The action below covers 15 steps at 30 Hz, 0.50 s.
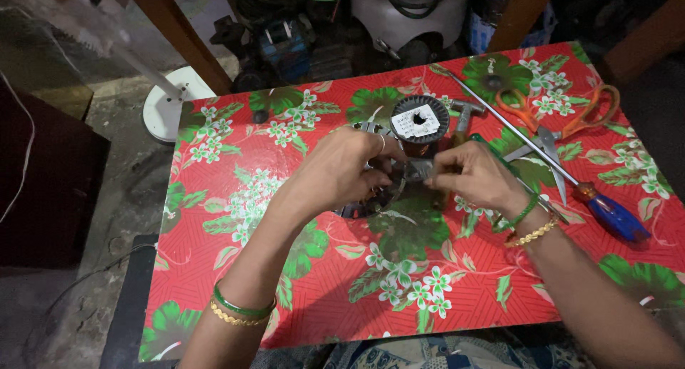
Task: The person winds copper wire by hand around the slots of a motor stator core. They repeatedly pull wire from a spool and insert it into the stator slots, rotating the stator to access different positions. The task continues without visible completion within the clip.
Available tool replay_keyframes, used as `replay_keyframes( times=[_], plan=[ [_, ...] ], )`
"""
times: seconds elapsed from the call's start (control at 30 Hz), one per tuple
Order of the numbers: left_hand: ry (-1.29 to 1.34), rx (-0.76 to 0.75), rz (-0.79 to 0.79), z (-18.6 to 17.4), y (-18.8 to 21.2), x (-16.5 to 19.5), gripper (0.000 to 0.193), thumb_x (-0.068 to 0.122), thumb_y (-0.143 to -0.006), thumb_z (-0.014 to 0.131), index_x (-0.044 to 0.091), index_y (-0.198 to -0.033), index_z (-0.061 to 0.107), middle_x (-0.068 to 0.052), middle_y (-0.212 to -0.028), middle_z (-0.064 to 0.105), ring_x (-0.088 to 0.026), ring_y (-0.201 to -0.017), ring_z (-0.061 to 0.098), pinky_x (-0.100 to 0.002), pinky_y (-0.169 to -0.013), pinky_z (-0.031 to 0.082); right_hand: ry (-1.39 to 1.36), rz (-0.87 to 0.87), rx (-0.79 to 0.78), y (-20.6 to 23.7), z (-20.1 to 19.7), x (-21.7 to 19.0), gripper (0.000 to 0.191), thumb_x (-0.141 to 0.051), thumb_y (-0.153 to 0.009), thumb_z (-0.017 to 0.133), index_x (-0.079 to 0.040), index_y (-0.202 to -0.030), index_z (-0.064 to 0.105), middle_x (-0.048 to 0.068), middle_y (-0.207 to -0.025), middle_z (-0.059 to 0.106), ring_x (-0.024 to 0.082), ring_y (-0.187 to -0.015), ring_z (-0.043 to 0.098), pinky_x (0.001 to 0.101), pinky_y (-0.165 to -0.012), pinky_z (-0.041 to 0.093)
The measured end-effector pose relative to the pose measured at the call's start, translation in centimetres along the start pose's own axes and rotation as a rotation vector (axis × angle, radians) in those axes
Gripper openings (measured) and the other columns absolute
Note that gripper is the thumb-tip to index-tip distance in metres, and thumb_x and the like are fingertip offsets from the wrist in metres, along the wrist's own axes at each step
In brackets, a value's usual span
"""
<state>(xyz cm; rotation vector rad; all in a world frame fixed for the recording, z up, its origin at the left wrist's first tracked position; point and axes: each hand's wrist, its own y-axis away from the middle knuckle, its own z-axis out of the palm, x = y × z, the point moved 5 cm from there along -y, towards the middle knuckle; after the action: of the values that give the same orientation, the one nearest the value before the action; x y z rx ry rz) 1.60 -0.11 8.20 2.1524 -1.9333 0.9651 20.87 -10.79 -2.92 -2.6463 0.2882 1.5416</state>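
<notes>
Both hands on a round metal motor core [382, 190] at mid-table: left hand [342, 170] fingers wrapped around it, right hand [471, 173] fingertips pinching its edge. Risk: core slipping, snagging windings. Nearby: one black wire spool [420, 119], one orange-handled scissors [556, 119], one blue-handled screwdriver [564, 173].

near table half [342, 297] lies open; spool [420, 118], scissors [564, 119] and screwdriver [542, 151] crowd the far right.
</notes>
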Motion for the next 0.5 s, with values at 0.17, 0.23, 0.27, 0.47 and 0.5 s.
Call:
replay_keyframes(
  times=[0.17, 0.23, 0.27, 0.47, 0.5],
  plan=[
    [-0.016, 0.066, 0.046, -0.5, -1.2, -0.4, 0.024, 0.012, -0.075, 0.082, 0.006, -0.098, 0.077, -0.015, -0.086, 0.075, -0.034, -0.078, 0.072, -0.044, -0.068, 0.055, 0.096, 0.037, 0.178, -0.6, -1.9, 1.3, 0.009, -0.006, -0.081, 0.074, 0.0, -0.074, 0.075, 0.001, -0.061, 0.069, 0.007, -0.056, 0.061, 0.0264, -0.052, 0.045],
    [0.045, 0.102, 0.037, 0.1, -3.6, -1.0, 0.028, 0.018, -0.075, 0.084, 0.006, -0.099, 0.076, -0.014, -0.087, 0.075, -0.031, -0.081, 0.074, -0.042, -0.071, 0.056, 0.021, 0.044, 0.274, -0.8, -2.1, 2.2, 0.01, -0.005, -0.084, 0.074, 0.001, -0.076, 0.074, 0.002, -0.06, 0.065, 0.008, -0.055, 0.055, 0.0282, -0.05, 0.041],
    [0.079, 0.118, 0.029, 0.7, -4.8, -1.4, 0.03, 0.021, -0.076, 0.086, 0.006, -0.099, 0.076, -0.013, -0.088, 0.076, -0.029, -0.082, 0.075, -0.041, -0.072, 0.057, -0.009, 0.022, 0.319, -0.9, -2.0, 2.6, 0.008, -0.004, -0.085, 0.071, 0.001, -0.079, 0.073, 0.002, -0.061, 0.063, 0.008, -0.055, 0.055, 0.0277, -0.05, 0.041],
    [-0.122, -0.24, -0.055, 5.9, -10.2, -4.6, 0.03, 0.03, -0.059, 0.092, 0.011, -0.08, 0.082, -0.01, -0.084, 0.077, -0.027, -0.084, 0.074, -0.041, -0.077, 0.056, -0.137, -0.252, 0.512, -1.3, -3.2, 2.7, 0.007, -0.001, -0.095, 0.069, 0.0, -0.088, 0.068, -0.002, -0.077, 0.063, 0.002, -0.07, 0.053, 0.0221, -0.061, 0.041],
    [-0.145, -0.201, -0.032, 6.3, -10.7, -4.7, 0.029, 0.027, -0.056, 0.092, 0.011, -0.078, 0.081, -0.011, -0.082, 0.077, -0.029, -0.085, 0.073, -0.043, -0.075, 0.056, -0.198, -0.286, 0.523, -1.0, -3.3, 2.4, 0.004, -0.002, -0.095, 0.069, -0.001, -0.091, 0.069, -0.003, -0.081, 0.065, 0.002, -0.072, 0.055, 0.021, -0.064, 0.043]
  ],
)
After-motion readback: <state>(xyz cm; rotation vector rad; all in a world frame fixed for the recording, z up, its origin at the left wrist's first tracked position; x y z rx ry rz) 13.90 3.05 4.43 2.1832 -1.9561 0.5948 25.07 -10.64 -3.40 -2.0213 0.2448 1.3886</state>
